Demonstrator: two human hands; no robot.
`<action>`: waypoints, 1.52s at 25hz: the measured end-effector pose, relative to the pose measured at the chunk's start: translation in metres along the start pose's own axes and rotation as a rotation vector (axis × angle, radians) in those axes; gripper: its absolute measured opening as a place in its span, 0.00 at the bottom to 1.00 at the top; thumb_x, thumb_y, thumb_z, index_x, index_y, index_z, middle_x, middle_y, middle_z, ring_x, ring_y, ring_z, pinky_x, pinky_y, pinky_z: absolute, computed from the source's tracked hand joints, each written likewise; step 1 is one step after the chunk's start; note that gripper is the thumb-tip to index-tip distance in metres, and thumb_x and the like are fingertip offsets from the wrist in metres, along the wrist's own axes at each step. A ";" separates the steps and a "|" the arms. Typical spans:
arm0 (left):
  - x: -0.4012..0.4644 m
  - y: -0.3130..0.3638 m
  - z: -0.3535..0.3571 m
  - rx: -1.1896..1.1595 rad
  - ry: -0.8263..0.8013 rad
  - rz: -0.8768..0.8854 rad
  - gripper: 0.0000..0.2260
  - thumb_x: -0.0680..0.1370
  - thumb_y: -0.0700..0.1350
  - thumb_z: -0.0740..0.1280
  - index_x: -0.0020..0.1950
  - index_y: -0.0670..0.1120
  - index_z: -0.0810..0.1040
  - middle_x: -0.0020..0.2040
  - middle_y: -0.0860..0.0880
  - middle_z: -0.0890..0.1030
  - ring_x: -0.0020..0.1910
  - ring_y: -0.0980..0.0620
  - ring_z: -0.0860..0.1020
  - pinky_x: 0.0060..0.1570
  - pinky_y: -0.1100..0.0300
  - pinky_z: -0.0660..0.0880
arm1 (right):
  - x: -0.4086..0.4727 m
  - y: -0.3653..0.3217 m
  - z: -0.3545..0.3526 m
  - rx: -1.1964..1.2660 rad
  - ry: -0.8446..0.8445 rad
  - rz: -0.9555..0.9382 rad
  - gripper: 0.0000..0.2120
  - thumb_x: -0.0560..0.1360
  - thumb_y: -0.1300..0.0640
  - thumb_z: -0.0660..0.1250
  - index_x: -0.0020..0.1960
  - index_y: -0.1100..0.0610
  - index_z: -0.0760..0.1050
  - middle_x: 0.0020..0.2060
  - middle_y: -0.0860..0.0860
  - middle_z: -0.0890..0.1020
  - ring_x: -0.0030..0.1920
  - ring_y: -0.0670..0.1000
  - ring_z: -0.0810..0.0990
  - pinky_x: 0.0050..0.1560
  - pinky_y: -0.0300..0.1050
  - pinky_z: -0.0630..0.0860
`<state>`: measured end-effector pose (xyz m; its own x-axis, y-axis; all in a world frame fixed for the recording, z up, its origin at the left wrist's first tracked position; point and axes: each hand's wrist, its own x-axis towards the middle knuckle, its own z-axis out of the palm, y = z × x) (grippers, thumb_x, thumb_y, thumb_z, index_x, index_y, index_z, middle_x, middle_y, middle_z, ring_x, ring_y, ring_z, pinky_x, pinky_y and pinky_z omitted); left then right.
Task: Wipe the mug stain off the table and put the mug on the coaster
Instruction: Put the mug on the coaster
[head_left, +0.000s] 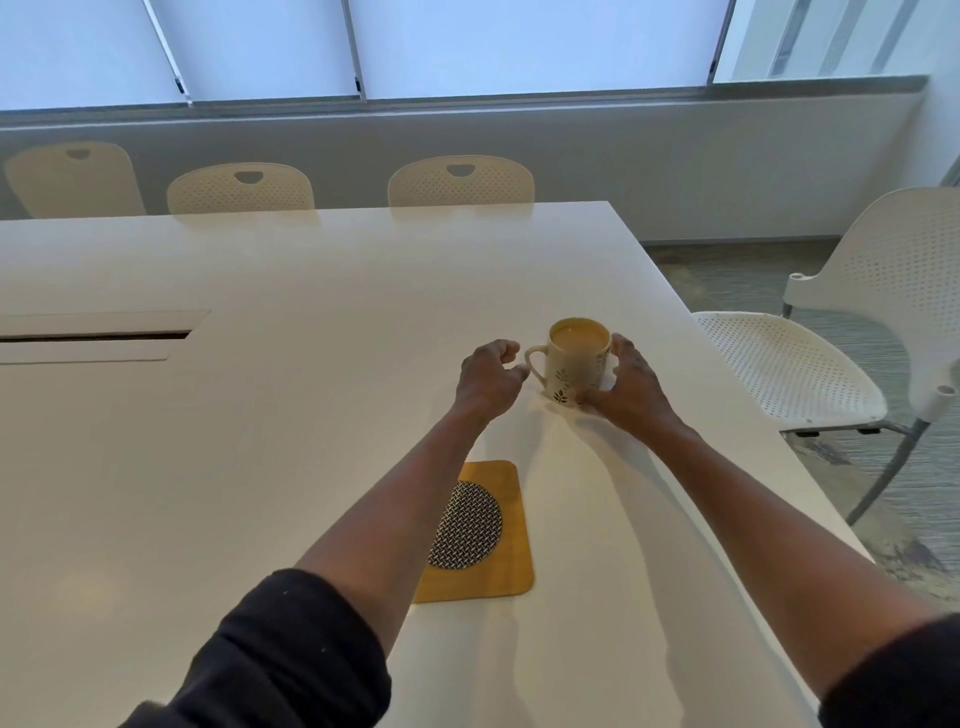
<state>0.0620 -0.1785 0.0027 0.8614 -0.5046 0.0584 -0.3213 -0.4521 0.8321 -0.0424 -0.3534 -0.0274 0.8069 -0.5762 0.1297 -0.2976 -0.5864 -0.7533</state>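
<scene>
A cream mug (571, 369) with a dark leaf pattern stands upright on the white table (270, 447), filled with light brown drink, its handle pointing left. My right hand (631, 387) curls around the mug's right side, fingers against its wall and thumb by its base. My left hand (488, 376) hovers just left of the handle, fingers bent and apart, holding nothing. A wooden coaster (498, 535) with a round black-and-white patterned inset lies nearer to me, partly hidden under my left forearm. No stain or cloth shows.
The table's right edge runs close past the mug, with a white perforated chair (810, 374) beside it. A cable slot (98, 336) sits in the tabletop at left. Three chair backs line the far edge under the windows.
</scene>
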 end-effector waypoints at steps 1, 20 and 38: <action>0.005 -0.002 0.003 -0.002 -0.001 0.005 0.18 0.79 0.43 0.70 0.68 0.44 0.77 0.64 0.47 0.81 0.63 0.51 0.78 0.63 0.56 0.72 | 0.003 0.001 0.001 0.037 -0.006 -0.017 0.47 0.64 0.50 0.81 0.75 0.55 0.61 0.71 0.55 0.71 0.70 0.57 0.70 0.67 0.57 0.71; 0.018 -0.016 0.012 -0.134 0.005 0.067 0.05 0.79 0.37 0.68 0.51 0.41 0.84 0.42 0.44 0.85 0.42 0.50 0.85 0.50 0.52 0.83 | 0.013 -0.003 0.005 0.097 -0.031 -0.057 0.37 0.62 0.48 0.82 0.65 0.52 0.67 0.50 0.46 0.79 0.48 0.49 0.80 0.38 0.36 0.73; -0.062 -0.048 -0.080 -0.116 0.048 0.143 0.05 0.79 0.38 0.69 0.52 0.41 0.84 0.43 0.46 0.86 0.40 0.54 0.85 0.46 0.58 0.83 | -0.067 -0.075 0.044 0.109 -0.024 -0.212 0.40 0.62 0.47 0.82 0.66 0.55 0.67 0.51 0.44 0.76 0.49 0.47 0.77 0.39 0.34 0.72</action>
<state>0.0561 -0.0666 0.0034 0.8289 -0.5204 0.2051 -0.3968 -0.2886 0.8713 -0.0520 -0.2455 -0.0078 0.8579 -0.4320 0.2781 -0.0644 -0.6275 -0.7759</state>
